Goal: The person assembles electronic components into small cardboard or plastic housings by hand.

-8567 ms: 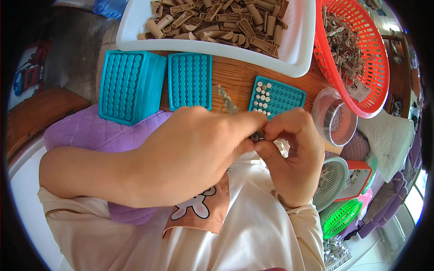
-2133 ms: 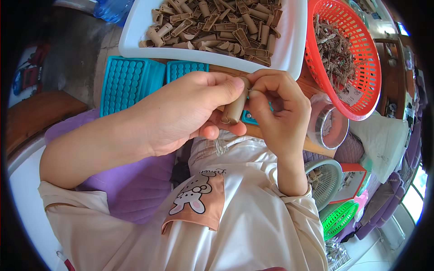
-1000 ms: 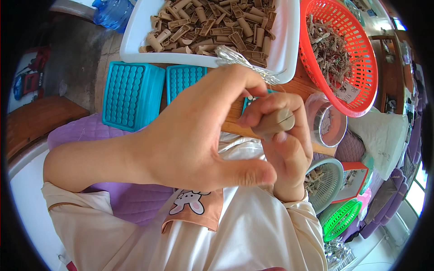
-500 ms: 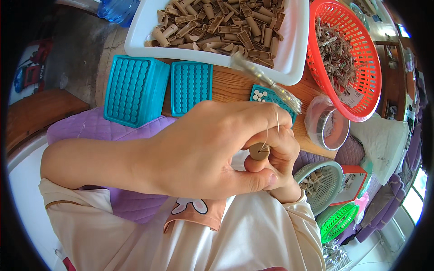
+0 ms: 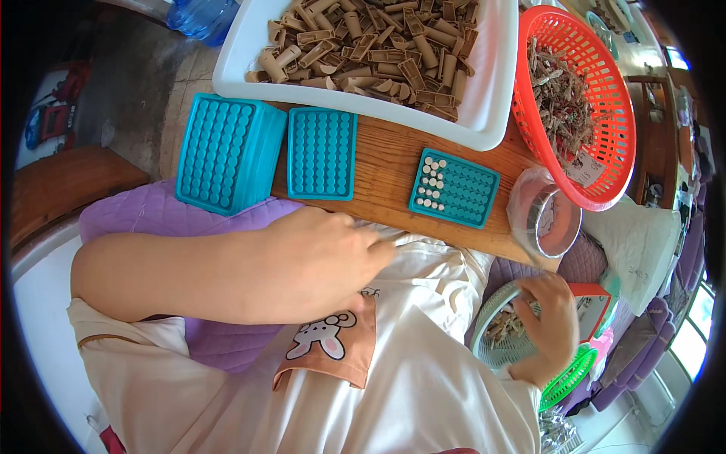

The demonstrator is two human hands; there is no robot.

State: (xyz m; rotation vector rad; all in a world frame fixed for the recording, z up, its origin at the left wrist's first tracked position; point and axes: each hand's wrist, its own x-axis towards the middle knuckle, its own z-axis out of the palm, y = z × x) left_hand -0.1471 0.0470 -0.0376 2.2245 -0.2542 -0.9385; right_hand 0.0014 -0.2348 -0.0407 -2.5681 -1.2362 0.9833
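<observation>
My left hand (image 5: 340, 253) is over my lap, back upward, its fingers curled together and slightly blurred. Whatever may lie inside it is hidden. At the right, my right hand (image 5: 552, 321) hangs over the grey-green basket (image 5: 479, 344) beside my lap, thumb and fingers apart, with nothing visible between them. Small light-brown pieces (image 5: 503, 327) fill part of that basket. Ahead of my hands on the wooden table lies a small teal tray (image 5: 469, 193) with round pockets; several white round pieces (image 5: 432, 181) sit in its left part.
A white bin (image 5: 363, 98) of brown half-tube pieces (image 5: 370, 53) stands at the back, beside a red basket (image 5: 616, 113) of tangled bits. Stacked teal trays (image 5: 227, 151), another tray (image 5: 321, 153) and a plastic-lined round container (image 5: 556, 219) share the table. A green basket (image 5: 569, 380) sits lower right.
My hands have parted: the left has drawn back left and down, the right has moved right to the basket. The small brown round piece with thread and the shiny strand bundle are out of sight.
</observation>
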